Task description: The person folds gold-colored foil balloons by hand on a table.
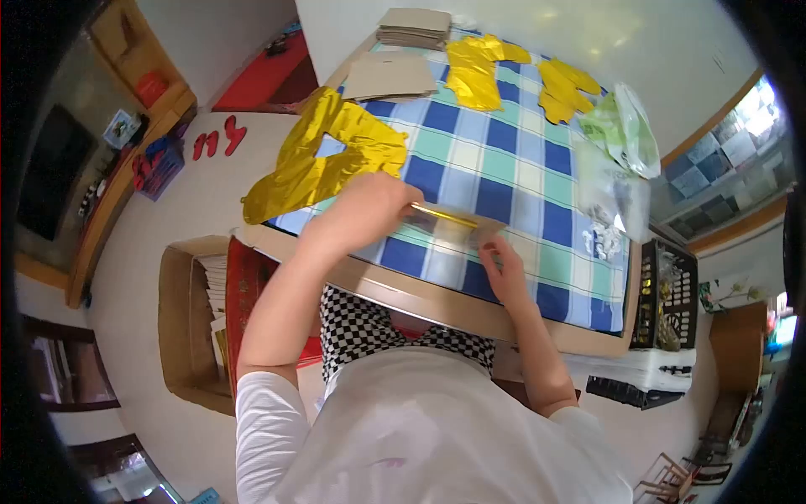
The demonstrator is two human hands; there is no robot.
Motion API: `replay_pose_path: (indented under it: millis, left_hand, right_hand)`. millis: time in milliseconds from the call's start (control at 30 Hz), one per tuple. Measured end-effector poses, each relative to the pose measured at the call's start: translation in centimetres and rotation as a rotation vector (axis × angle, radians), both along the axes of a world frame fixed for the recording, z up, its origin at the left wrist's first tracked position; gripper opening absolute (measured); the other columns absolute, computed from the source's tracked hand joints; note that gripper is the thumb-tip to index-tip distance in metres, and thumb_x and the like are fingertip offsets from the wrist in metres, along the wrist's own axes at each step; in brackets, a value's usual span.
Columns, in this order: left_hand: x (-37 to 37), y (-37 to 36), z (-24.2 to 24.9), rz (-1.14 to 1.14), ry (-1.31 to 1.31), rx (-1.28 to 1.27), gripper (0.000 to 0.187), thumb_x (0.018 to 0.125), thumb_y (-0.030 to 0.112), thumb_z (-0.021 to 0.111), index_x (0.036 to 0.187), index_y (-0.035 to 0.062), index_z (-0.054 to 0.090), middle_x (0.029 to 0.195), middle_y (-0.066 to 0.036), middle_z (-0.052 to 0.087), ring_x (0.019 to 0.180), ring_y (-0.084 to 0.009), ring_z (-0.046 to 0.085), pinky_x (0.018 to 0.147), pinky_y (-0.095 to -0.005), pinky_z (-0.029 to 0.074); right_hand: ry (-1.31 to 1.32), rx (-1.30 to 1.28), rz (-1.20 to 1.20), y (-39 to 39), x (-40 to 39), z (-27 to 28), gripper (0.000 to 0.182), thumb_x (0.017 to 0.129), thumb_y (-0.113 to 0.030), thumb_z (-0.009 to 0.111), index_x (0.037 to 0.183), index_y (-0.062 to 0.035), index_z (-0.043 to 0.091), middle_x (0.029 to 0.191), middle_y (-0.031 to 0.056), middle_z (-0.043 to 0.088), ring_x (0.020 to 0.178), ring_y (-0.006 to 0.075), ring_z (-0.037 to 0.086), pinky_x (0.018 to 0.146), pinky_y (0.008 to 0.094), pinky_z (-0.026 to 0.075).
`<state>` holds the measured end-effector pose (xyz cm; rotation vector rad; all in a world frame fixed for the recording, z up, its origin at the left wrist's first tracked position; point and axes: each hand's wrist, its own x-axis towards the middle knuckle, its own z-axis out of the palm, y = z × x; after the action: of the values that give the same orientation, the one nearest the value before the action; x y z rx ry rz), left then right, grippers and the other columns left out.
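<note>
My left hand [378,202] is closed around the left end of a narrow, shiny gold foil strip [445,215], held above the checked tablecloth. At the strip's right end, my right hand [501,262] pinches what looks like a clear plastic sleeve [489,225]; its exact edges are hard to make out. Just beyond my left hand lies a large flattened gold foil balloon [294,160] with a hole in it. Two smaller gold foil balloons, one in the middle [474,76] and one to the right [564,91], lie at the far side.
Flat brown cardboard pieces [390,76] and a cardboard stack [414,27] sit at the table's far left. Clear and green plastic bags [625,134] lie along its right edge. A black crate [663,294] stands right of the table; an open cardboard box [180,336] is on the floor at left.
</note>
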<state>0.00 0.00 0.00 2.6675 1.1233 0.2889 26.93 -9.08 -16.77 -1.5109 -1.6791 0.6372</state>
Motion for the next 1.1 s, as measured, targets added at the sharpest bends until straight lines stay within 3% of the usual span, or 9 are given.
replay_pose_path:
  millis: [133,200,467,533,733,867,933,1033,1100]
  left_hand:
    - [-9.9,-0.8,2.7,0.175,-0.268,-0.090,0.015,0.079,0.006,0.062,0.092,0.0043,0.069,0.083,-0.020,0.065,0.082,-0.0380,0.063,0.073,-0.0432,0.049]
    - [-15.4,-1.7,6.7,0.412,-0.036,-0.040,0.013,0.080,0.002,0.061,0.090,0.0032,0.068,0.083,-0.020,0.064,0.080,-0.0379,0.061,0.070,-0.0421,0.048]
    - [-34.6,-6.9,5.7,0.726,0.660,0.204,0.013,0.073,0.006,0.063,0.083,0.0087,0.072,0.079,-0.012,0.068,0.081,-0.0316,0.066,0.073,-0.0441,0.049]
    - [-36.0,-7.3,2.8,0.782,0.939,0.067,0.012,0.074,0.007,0.065,0.083,0.0110,0.072,0.079,-0.009,0.070,0.077,-0.0278,0.068,0.075,-0.0438,0.050]
    - [-41.0,-8.7,-11.9,0.818,0.832,-0.555,0.020,0.083,0.018,0.059,0.092,0.0066,0.073,0.098,-0.019,0.070,0.095,-0.0334,0.068,0.077,-0.0454,0.055]
    - [-45.8,-11.2,-26.3,0.663,0.770,-0.939,0.031,0.075,0.016,0.071,0.106,0.0105,0.071,0.109,-0.015,0.069,0.100,-0.0301,0.066,0.079,-0.0417,0.054]
    - [-48.9,-15.1,-37.2,0.728,0.444,-0.944,0.036,0.078,0.014,0.068,0.114,0.0087,0.067,0.116,-0.014,0.066,0.106,-0.0298,0.063,0.085,-0.0423,0.052]
    - [-46.2,-16.5,-37.3,0.650,0.274,-0.889,0.042,0.081,0.012,0.066,0.122,0.0076,0.060,0.119,-0.017,0.062,0.108,-0.0341,0.060,0.089,-0.0430,0.050]
    - [-43.6,-15.5,-36.4,0.645,0.435,-0.478,0.051,0.077,0.015,0.068,0.126,0.0072,0.054,0.125,-0.018,0.056,0.112,-0.0366,0.055,0.092,-0.0434,0.049]
  right_hand:
    - [-0.111,0.173,-0.100,-1.4,0.6,-0.8,0.026,0.085,0.001,0.061,0.110,-0.0049,0.061,0.107,0.0107,0.059,0.096,0.0238,0.058,0.079,0.0293,0.047]
    - [-0.047,0.119,-0.152,-0.7,-0.7,-0.3,0.021,0.086,0.000,0.058,0.105,-0.0037,0.061,0.109,0.0148,0.059,0.102,0.0326,0.057,0.085,0.0368,0.047]
    - [-0.245,0.285,-0.184,0.3,0.1,-2.1,0.015,0.088,0.002,0.056,0.099,-0.0042,0.063,0.107,0.0130,0.060,0.098,0.0276,0.058,0.079,0.0319,0.047]
    - [-0.263,0.253,-0.222,0.2,-0.1,-2.3,0.014,0.089,0.002,0.056,0.099,-0.0045,0.063,0.108,0.0130,0.059,0.098,0.0277,0.058,0.079,0.0317,0.047]
    - [-0.261,0.227,-0.241,0.1,0.3,-3.1,0.013,0.089,0.002,0.055,0.096,-0.0057,0.063,0.108,0.0122,0.059,0.096,0.0263,0.058,0.078,0.0312,0.047]
    - [-0.288,0.220,-0.257,0.0,-1.0,-1.7,0.011,0.089,0.001,0.056,0.093,-0.0064,0.063,0.107,0.0117,0.059,0.097,0.0276,0.057,0.079,0.0332,0.047]
    - [-0.328,0.237,-0.249,0.1,-0.7,-2.0,0.013,0.089,0.003,0.054,0.094,-0.0050,0.063,0.107,0.0118,0.059,0.098,0.0259,0.057,0.078,0.0308,0.047]
    - [-0.370,0.275,-0.239,0.3,-0.5,-2.2,0.013,0.089,0.003,0.053,0.094,-0.0040,0.062,0.107,0.0121,0.059,0.100,0.0262,0.057,0.080,0.0312,0.047]
    - [-0.357,0.259,-0.248,0.2,-0.9,-1.9,0.012,0.088,0.003,0.054,0.094,-0.0038,0.062,0.106,0.0123,0.059,0.100,0.0270,0.057,0.082,0.0323,0.046]
